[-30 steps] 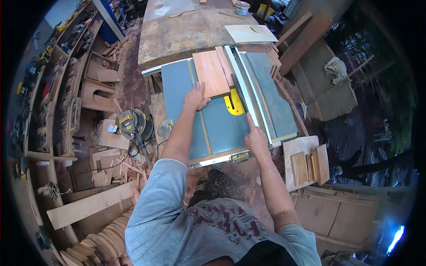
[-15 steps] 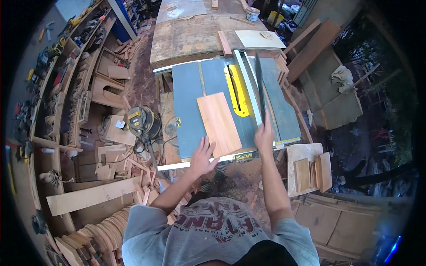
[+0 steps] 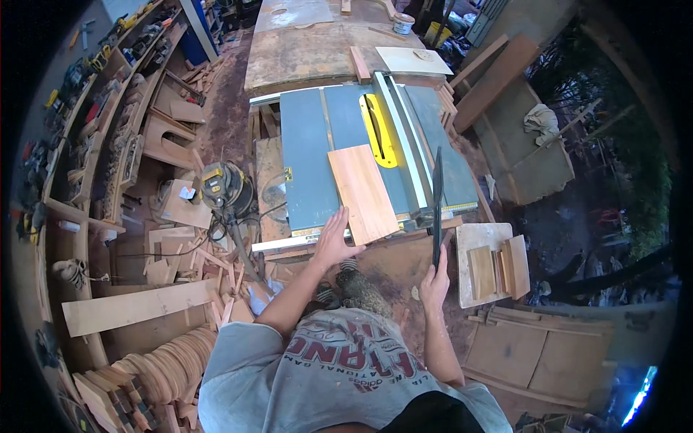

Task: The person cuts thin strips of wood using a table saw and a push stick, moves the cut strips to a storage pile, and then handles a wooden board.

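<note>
A reddish-brown wooden board point(image 3: 363, 193) lies flat and slightly skewed on the table saw's grey-blue top point(image 3: 307, 159). Its near end juts past the front rail. My left hand point(image 3: 336, 239) grips its near left corner, fingers along the left edge and thumb at the near end. The saw's yellow insert point(image 3: 379, 131), with the blade slot in it, is just beyond the board's right side. My right hand point(image 3: 434, 283) is closed round the lower end of a long, thin black push stick point(image 3: 437, 191), raised upright in front of the saw's right side.
Along the insert's right runs the metal fence point(image 3: 401, 137). A wooden outfeed table point(image 3: 303, 61) stands behind the saw. To the left are a shop vacuum point(image 3: 227, 189) and scattered offcuts. At my right, a small stand point(image 3: 471, 242) carries several wood pieces.
The push stick has come back toward me, away from the fence, with my right hand. The board has slid nearer and slightly right on the saw top, my left hand staying at its corner.
</note>
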`<state>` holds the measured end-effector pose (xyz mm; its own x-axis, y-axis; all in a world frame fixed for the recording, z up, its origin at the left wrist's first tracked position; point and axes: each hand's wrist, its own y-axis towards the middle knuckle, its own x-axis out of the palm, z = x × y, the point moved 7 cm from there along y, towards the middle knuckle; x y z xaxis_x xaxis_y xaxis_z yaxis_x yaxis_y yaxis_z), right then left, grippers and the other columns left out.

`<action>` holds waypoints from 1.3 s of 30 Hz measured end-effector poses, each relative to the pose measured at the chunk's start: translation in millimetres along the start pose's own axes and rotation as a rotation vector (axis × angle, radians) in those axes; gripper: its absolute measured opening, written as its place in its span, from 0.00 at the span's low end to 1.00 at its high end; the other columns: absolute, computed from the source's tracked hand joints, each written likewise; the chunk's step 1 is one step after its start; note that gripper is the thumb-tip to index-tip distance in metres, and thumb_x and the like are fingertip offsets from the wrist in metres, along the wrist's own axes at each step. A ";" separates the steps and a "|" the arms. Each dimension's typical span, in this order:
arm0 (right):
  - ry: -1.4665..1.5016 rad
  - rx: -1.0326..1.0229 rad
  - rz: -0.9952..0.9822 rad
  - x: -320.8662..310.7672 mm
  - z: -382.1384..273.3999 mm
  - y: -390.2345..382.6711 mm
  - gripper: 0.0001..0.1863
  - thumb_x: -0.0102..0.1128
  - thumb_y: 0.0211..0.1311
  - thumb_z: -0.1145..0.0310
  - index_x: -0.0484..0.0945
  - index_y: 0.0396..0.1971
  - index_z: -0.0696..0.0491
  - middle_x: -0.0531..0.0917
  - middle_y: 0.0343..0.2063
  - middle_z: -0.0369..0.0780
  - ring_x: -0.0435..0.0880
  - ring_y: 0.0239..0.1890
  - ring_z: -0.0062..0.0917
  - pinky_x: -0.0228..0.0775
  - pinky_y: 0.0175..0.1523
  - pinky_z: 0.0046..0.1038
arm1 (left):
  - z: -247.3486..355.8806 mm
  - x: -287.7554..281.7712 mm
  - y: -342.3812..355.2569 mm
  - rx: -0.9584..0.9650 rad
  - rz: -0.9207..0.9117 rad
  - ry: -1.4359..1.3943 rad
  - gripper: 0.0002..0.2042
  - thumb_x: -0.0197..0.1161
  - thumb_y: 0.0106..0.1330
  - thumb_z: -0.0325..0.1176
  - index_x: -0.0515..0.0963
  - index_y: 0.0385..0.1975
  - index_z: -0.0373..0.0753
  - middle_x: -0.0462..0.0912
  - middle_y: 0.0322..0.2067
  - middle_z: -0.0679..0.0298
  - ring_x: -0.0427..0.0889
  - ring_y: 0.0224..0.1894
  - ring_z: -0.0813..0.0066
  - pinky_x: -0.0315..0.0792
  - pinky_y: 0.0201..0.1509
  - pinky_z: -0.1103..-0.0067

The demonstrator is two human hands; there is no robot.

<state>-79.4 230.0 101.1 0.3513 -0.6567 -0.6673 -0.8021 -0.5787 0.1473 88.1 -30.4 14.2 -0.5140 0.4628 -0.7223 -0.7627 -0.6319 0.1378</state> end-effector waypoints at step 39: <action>0.302 0.193 -0.239 9.2 50.5 23.3 0.18 0.55 0.73 0.70 0.75 0.60 0.59 0.81 0.36 0.37 0.79 0.37 0.22 0.73 0.46 0.28 | 34.7 46.7 13.1 0.004 -0.107 -0.039 0.59 0.77 0.51 0.56 0.51 0.77 0.31 0.61 0.74 0.44 0.64 0.74 0.48 0.56 0.81 0.63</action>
<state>-119.2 234.9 61.5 0.6407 -0.6439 -0.4181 -0.7465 -0.6497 -0.1435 40.4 4.5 5.8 -0.4441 0.5516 -0.7061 -0.8156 -0.5750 0.0638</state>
